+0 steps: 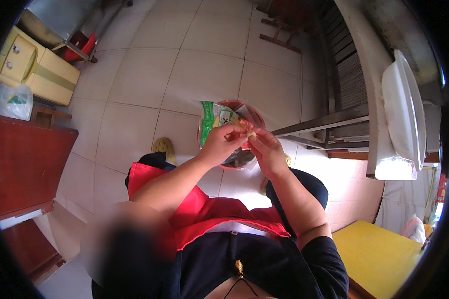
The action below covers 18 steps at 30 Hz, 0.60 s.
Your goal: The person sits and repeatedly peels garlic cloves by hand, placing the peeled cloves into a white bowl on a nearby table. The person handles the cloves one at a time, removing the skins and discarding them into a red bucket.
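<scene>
Over a waste bin, my left hand (224,141) and my right hand (268,149) meet at the fingertips. Between them they pinch a small pale piece (251,134), which looks like a garlic clove. Its far side is hidden by my fingers. Beneath is the round reddish-brown bin (261,116), standing on the floor between my feet. Inside it lie plastic wrappers, among them a green and clear printed bag (207,116) that hangs over the left rim. Something red (246,124) shows just behind my fingertips. A red apron (194,209) lies across my lap.
A wooden bench-like frame (321,121) stands at right, near a ledge holding a white basin (400,112). A yellow tabletop (378,258) is at lower right. On the left are a dark red cabinet (26,160) and a yellow appliance (56,76). Pale tiles (205,71) cover the floor.
</scene>
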Motion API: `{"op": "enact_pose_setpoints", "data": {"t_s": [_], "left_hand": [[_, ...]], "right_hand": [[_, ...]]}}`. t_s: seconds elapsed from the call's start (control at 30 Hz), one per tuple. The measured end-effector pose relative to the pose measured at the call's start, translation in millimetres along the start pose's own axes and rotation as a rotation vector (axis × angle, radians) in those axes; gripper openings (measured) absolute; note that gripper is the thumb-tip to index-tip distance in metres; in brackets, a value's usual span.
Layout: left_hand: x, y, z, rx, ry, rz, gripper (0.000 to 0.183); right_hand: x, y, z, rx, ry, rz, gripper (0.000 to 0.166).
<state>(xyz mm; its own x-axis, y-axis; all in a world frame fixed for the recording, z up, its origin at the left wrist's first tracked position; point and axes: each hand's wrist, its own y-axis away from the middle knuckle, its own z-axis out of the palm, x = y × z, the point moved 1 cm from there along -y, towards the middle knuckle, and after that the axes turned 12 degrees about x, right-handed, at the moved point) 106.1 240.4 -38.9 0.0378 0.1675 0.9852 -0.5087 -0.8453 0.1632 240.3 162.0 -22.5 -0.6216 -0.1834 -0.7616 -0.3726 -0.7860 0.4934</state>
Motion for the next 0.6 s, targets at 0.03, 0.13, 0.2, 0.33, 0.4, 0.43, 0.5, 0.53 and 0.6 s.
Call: {"op": "enact_pose_setpoints", "data": {"t_s": [0.03,0.13,0.2,0.33,0.4,0.43,0.5,0.53,0.6], "left_hand": [[3.9,-0.2,0.3,0.051,0.007,0.018,0.014],[8.9,-1.3,-0.3,0.117,0.037,0.162,0.01],[9.6,-1.7,-0.7,0.11,-0.006,0.209,0.009],[18.8,-1.4,-6.5,0.091,-0.118,0.221,0.008],[16.6,-1.0,-9.1,0.088,-0.106,0.14,0.01],[17.1,-1.1,-10.2,0.077,-0.095,0.084,0.011],[19.2,-0.1,-9.9,0.053,-0.029,-0.02,0.013],[20.8,0.6,-9.2,0.042,0.027,-0.067,0.014],[21.5,1.4,-9.3,0.022,0.059,-0.12,0.015]], "right_hand": [[-0.9,-2.3,-0.1,-0.015,0.117,-0.073,0.019],[-3.9,-10.1,0.2,-0.048,0.435,-0.266,0.021],[-4.9,-11.7,0.0,-0.052,0.601,-0.362,0.024],[-11.7,-4.9,7.5,-0.051,0.703,-0.576,0.026],[-14.2,-2.2,10.5,-0.075,0.709,-0.664,0.024],[-14.0,-2.8,10.0,-0.058,0.698,-0.707,0.023],[-12.6,-3.4,8.7,-0.027,0.678,-0.792,0.021],[-12.1,-2.9,8.1,-0.023,0.729,-0.842,0.021],[-12.1,-1.6,6.6,-0.016,0.833,-0.941,0.02]]}}
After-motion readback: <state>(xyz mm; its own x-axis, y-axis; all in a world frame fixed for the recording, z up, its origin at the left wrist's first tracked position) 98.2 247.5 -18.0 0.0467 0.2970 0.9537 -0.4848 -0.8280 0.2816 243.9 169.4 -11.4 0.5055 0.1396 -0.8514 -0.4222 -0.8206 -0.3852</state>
